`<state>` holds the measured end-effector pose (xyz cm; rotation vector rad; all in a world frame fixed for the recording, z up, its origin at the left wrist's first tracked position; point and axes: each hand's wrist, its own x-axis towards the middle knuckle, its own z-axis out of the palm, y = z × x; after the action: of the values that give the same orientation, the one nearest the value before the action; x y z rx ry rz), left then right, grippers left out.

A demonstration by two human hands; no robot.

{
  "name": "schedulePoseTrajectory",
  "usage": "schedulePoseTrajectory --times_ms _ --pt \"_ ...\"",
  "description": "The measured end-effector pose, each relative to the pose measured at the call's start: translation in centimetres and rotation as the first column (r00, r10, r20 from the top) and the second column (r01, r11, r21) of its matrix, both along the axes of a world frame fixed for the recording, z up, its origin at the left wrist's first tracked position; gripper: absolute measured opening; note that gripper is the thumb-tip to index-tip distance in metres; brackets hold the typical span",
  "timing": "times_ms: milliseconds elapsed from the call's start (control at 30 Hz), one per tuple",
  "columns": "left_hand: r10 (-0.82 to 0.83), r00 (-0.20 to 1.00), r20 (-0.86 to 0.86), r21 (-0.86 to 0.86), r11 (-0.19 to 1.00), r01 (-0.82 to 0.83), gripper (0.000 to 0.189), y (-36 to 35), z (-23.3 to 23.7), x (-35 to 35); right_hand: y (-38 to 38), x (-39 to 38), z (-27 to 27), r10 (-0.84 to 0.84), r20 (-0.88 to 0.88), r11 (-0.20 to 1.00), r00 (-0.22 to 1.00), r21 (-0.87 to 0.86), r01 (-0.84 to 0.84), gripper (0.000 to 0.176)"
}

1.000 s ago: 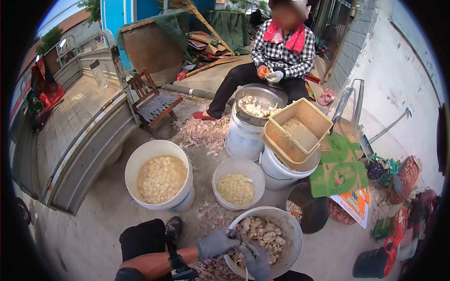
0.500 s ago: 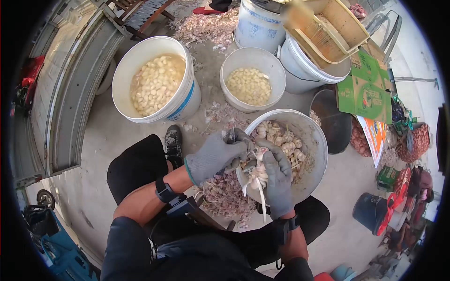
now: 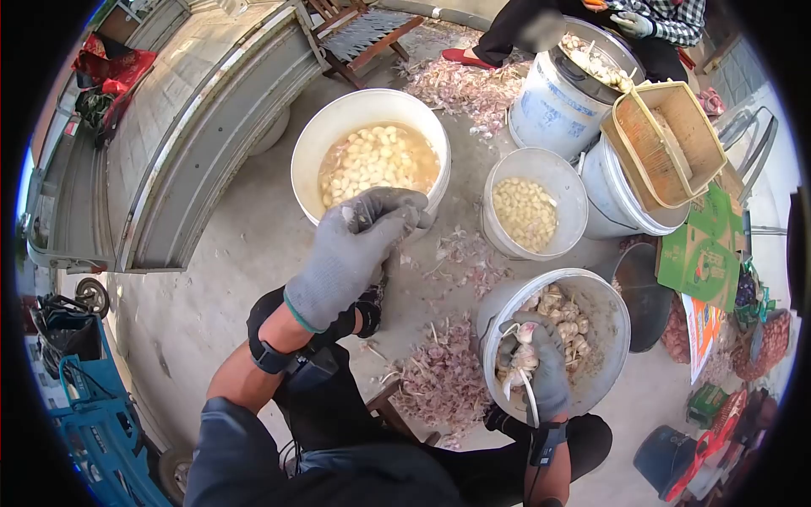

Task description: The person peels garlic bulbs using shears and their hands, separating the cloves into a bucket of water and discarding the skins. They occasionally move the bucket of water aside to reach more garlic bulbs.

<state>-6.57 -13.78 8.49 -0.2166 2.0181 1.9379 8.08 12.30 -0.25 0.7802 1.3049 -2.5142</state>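
My left hand [image 3: 355,249], in a grey glove, is over the near rim of the large white bucket [image 3: 306,144], which holds peeled garlic cloves [image 3: 380,160] in water. Its fingers are curled together; whatever they may hold is hidden. In my gloved right hand [image 3: 551,376] is a garlic bulb [image 3: 525,358] with its pale stem hanging down. That hand is over a white bucket [image 3: 610,338] partly filled with whole garlic bulbs [image 3: 562,308]. A smaller white bucket [image 3: 573,198] of peeled cloves stands between these two.
Garlic skins [image 3: 435,372] lie heaped before my seat. A tan plastic basket [image 3: 638,127] rests atop another bucket at right, near green cardboard [image 3: 701,245]. At the back, another person's gloved hand [image 3: 632,24] is beside a bucket of garlic. A metal truck bed [image 3: 220,127] stands left.
My left hand has left the garlic bulb and moved left and up to the large bucket. The right hand keeps the bulb. The view has swung left, showing more of the other person.
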Motion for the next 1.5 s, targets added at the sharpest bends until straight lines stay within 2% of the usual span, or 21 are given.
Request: schedulePoseTrajectory --times_ms 100,267,433,467,567,633,667,733,800,833,900,1033,1067,1100,1200,1300,1333,1367,1400,1433,1500 --pt "0.211 0.944 -0.253 -0.136 0.959 -0.250 0.028 -8.7 0.5 -3.7 -1.7 -1.0 -0.4 0.033 -0.052 0.999 0.998 -0.035 -0.034 0.023" --pt "0.408 0.913 -0.003 -0.102 0.908 -0.406 0.025 -20.8 -13.1 -6.3 -6.4 -5.5 -2.7 0.200 0.041 0.977 0.979 0.075 -0.202 0.037" --pt "0.488 0.850 0.200 0.009 0.866 -0.500 0.027 -23.2 -25.5 -6.4 -10.6 -11.4 -6.1 0.292 0.072 0.952 0.954 0.068 -0.297 0.041" --pt "0.502 0.828 0.249 0.028 0.851 -0.524 0.029 -23.1 -27.4 -6.8 -11.7 -12.1 -6.3 0.207 0.146 0.978 0.967 -0.001 -0.209 0.033" --pt "0.485 0.836 0.256 0.061 0.855 -0.515 0.035 -23.0 -32.5 -7.6 -14.1 -14.6 -6.0 0.192 0.046 0.979 0.980 0.067 -0.195 0.033" --pt "0.502 0.836 0.221 0.136 0.833 -0.536 0.038 -22.4 -36.4 -8.3 -14.3 -14.7 -7.5 0.110 0.167 0.993 0.980 0.017 -0.115 0.035" --pt "0.486 0.852 0.193 0.287 0.803 -0.523 0.039 -22.1 -38.1 -8.4 -14.0 -13.8 -10.2 0.092 0.107 0.996 0.990 -0.022 -0.090 0.036" --pt "0.395 0.905 0.156 0.476 0.773 -0.420 0.043 -21.7 -39.1 -8.1 -13.5 -13.0 -12.3 0.067 0.065 0.996 0.996 -0.058 -0.063 0.036" --pt "0.376 0.907 0.190 0.526 0.741 -0.417 0.044 -20.4 -38.1 -7.6 -13.6 -13.4 -13.4 0.381 -0.055 0.875 0.923 0.343 -0.341 0.038" --pt "0.357 0.912 0.203 0.582 0.705 -0.405 0.045 -19.6 -37.5 -7.5 -13.8 -13.9 -13.0 0.385 -0.050 0.874 0.922 0.340 -0.347 0.038" --pt "0.353 0.918 0.181 0.550 0.738 -0.392 0.045 -18.6 -37.2 -7.3 -14.8 -15.6 -10.7 0.143 0.132 0.990 0.981 -0.007 -0.143 0.042" --pt "0.317 0.947 0.061 0.417 0.854 -0.312 0.046 -16.8 -36.7 -6.7 -15.0 -16.6 -9.1 0.029 0.209 0.997 0.977 -0.071 -0.014 0.040" --pt "0.300 0.953 0.032 0.381 0.878 -0.289 0.046 -16.3 -36.5 -6.5 -13.6 -16.4 -9.9 0.275 0.049 0.901 0.960 0.335 -0.275 0.034" --pt "0.283 0.959 -0.001 0.346 0.900 -0.265 0.046 -15.9 -36.2 -6.6 -12.5 -16.4 -10.3 0.543 0.002 0.594 0.840 0.706 -0.385 0.031" --pt "0.228 0.969 -0.099 0.235 0.951 -0.200 0.047 -14.3 -34.8 -7.0 -10.3 -18.4 -10.4 0.494 -0.165 0.577 0.854 0.796 -0.180 0.023" --pt "0.161 0.974 -0.160 0.064 0.986 -0.153 0.042 -11.5 -32.9 -7.6 -4.4 -24.8 -10.3 0.685 -0.182 0.209 0.705 0.977 0.049 0.024" --pt "0.184 0.982 0.050 0.256 0.948 -0.190 0.040 -10.9 -33.3 -7.8 -3.0 -26.8 -10.6 0.702 -0.141 0.124 0.698 0.989 0.075 0.025" --pt "0.158 0.953 0.258 0.420 0.870 -0.258 0.039 -10.5 -33.6 -8.1 -3.4 -29.3 -8.3 0.483 -0.140 0.486 0.864 0.864 -0.131 0.028" --pt "0.085 0.889 0.449 0.547 0.761 -0.349 0.040 -10.3 -33.5 -8.3 -3.8 -30.6 -6.1 0.258 -0.016 0.799 0.966 0.566 -0.203 0.031" --pt "0.085 0.890 0.448 0.548 0.761 -0.348 0.040 -9.5 -32.9 -8.5 -2.4 -30.7 -7.1 0.257 -0.018 0.799 0.966 0.567 -0.202 0.031" --pt "0.070 0.927 0.368 0.364 0.907 -0.213 0.050 -7.8 -31.9 -9.1 0.1 -31.7 -8.4 0.510 -0.147 0.456 0.848 0.882 -0.122 0.035"
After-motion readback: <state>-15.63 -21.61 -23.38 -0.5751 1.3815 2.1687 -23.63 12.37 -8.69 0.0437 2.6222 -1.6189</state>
